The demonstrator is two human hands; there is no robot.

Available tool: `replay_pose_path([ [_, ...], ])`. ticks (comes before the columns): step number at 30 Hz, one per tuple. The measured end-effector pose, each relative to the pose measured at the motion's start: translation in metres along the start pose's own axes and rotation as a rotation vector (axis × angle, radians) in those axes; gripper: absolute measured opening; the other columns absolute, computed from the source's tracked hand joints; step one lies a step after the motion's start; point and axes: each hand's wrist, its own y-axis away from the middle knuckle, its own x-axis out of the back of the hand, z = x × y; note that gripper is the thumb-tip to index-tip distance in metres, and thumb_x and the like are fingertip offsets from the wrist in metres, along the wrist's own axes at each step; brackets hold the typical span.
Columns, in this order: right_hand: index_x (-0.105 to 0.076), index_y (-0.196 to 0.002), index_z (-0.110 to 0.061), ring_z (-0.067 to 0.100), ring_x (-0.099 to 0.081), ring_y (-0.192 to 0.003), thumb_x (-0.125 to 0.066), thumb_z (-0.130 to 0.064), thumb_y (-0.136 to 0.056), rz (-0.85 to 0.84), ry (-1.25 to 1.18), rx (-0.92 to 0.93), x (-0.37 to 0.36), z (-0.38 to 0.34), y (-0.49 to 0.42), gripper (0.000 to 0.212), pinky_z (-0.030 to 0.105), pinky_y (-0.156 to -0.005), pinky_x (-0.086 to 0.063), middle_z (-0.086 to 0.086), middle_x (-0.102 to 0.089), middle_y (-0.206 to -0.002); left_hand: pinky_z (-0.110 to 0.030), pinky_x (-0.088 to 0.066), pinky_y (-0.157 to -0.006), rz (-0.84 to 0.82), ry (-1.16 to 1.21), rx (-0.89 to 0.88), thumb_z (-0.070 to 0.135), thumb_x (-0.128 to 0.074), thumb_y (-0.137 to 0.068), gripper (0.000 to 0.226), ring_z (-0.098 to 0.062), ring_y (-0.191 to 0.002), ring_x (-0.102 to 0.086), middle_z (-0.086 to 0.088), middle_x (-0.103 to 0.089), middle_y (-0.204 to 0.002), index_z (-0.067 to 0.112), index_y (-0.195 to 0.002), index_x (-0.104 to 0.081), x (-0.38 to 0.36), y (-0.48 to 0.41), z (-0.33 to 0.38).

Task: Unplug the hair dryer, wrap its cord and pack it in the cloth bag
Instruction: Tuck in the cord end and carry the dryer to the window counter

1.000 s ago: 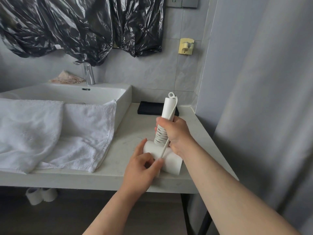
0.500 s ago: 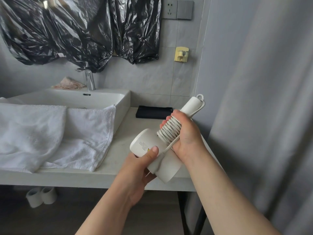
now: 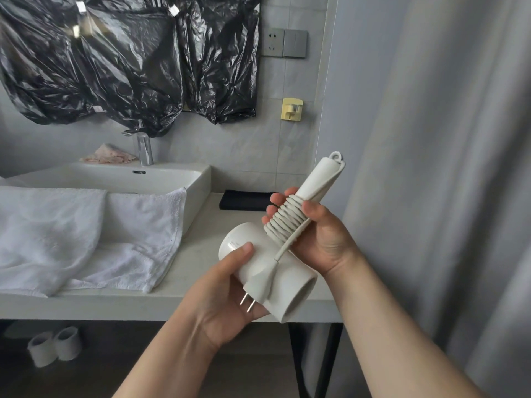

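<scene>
Above a bathroom counter, left hand cupped the hair dryer; right hand clasped its cord-wrapped handle

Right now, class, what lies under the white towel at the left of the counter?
The towel drapes over the sink's front rim and down onto the counter. Whatever else sits beneath its folds is covered and cannot be seen.
</scene>
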Motion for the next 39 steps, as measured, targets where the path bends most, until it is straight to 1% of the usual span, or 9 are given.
replay_pose_path([
  [3,-0.067,-0.092,-0.015,0.026,-0.070,-0.092,-0.092,-0.020,-0.051,0.024,0.023,0.002,-0.003,0.002,0.002,0.048,0.042,-0.087,-0.056,0.008,-0.071,-0.096,-0.058,-0.042,-0.106,-0.017,-0.008,-0.024,0.020,-0.072,-0.068,0.059,-0.034,-0.098,-0.068,-0.018,-0.074,-0.110,0.003,-0.123,-0.064,-0.001,0.003,-0.003],
  [8,-0.063,-0.093,-0.016,0.025,-0.070,-0.089,-0.091,-0.021,-0.049,0.108,0.092,0.017,-0.009,0.005,-0.001,0.053,0.039,-0.080,-0.057,0.005,-0.069,-0.092,-0.045,-0.055,-0.085,0.014,-0.029,-0.156,0.020,-0.073,-0.068,0.060,-0.027,-0.084,-0.072,-0.014,-0.075,-0.104,0.006,-0.125,-0.062,0.000,0.004,-0.009],
  [12,-0.061,-0.089,-0.017,0.024,-0.070,-0.084,-0.076,-0.017,-0.061,0.209,0.159,0.004,-0.012,0.007,-0.002,0.032,0.040,-0.079,-0.055,0.005,-0.068,-0.087,-0.038,-0.055,-0.074,0.008,-0.060,-0.215,0.016,-0.077,-0.068,0.062,-0.026,-0.084,-0.071,-0.015,-0.073,-0.102,0.004,-0.127,-0.062,0.003,0.001,-0.013],
  [20,-0.060,-0.087,-0.015,0.022,-0.069,-0.075,-0.070,-0.015,-0.072,0.369,0.210,0.010,-0.009,0.017,-0.004,0.018,0.040,-0.074,-0.053,0.004,-0.067,-0.079,-0.048,-0.044,-0.085,0.019,-0.170,-0.348,0.018,-0.081,-0.063,0.057,-0.033,-0.089,-0.067,-0.019,-0.071,-0.101,0.003,-0.116,-0.066,0.010,-0.004,-0.017],
  [23,-0.061,-0.080,-0.014,0.023,-0.066,-0.071,-0.071,-0.017,-0.072,0.423,0.262,0.023,-0.014,0.020,-0.007,0.013,0.042,-0.071,-0.045,0.005,-0.065,-0.075,-0.046,-0.047,-0.080,0.030,-0.171,-0.377,0.021,-0.082,-0.064,0.059,-0.035,-0.091,-0.065,-0.019,-0.071,-0.100,0.004,-0.117,-0.064,0.010,-0.005,-0.018],
  [27,-0.062,-0.090,-0.014,0.021,-0.063,-0.075,-0.079,-0.028,-0.065,0.541,0.401,0.022,-0.020,0.021,-0.011,0.033,0.040,-0.076,-0.053,0.004,-0.065,-0.080,-0.051,-0.033,-0.079,0.044,-0.136,-0.441,0.023,-0.081,-0.065,0.036,-0.038,-0.091,-0.058,-0.019,-0.069,-0.094,0.012,-0.098,-0.073,0.009,-0.009,-0.016],
  [30,-0.061,-0.101,-0.016,0.020,-0.068,-0.084,-0.079,-0.032,-0.067,0.445,0.553,0.016,-0.023,0.020,-0.007,0.042,0.041,-0.084,-0.056,0.001,-0.068,-0.088,-0.048,-0.034,-0.076,0.046,-0.092,-0.465,0.022,-0.080,-0.064,0.030,-0.037,-0.091,-0.056,-0.018,-0.068,-0.094,0.017,-0.094,-0.074,0.010,-0.011,-0.012],
  [35,-0.059,-0.122,-0.016,0.024,-0.068,-0.109,-0.069,-0.042,-0.081,0.233,0.760,-0.088,-0.027,0.021,0.003,0.050,0.040,-0.099,-0.051,0.010,-0.071,-0.116,-0.031,-0.058,-0.064,0.048,-0.010,-0.477,0.021,-0.070,-0.073,0.045,-0.021,-0.086,-0.072,-0.010,-0.074,-0.099,0.011,-0.117,-0.067,0.007,-0.011,-0.007],
  [39,-0.059,-0.120,-0.024,0.007,-0.066,-0.105,-0.071,-0.045,-0.081,0.201,0.873,-0.099,-0.030,0.017,0.008,0.046,0.025,-0.099,-0.046,0.000,-0.072,-0.114,-0.045,-0.043,-0.088,0.084,0.069,-0.351,0.045,-0.067,-0.080,0.060,-0.032,-0.106,-0.064,-0.020,-0.069,-0.120,0.008,-0.127,-0.064,0.009,-0.004,-0.004],
])
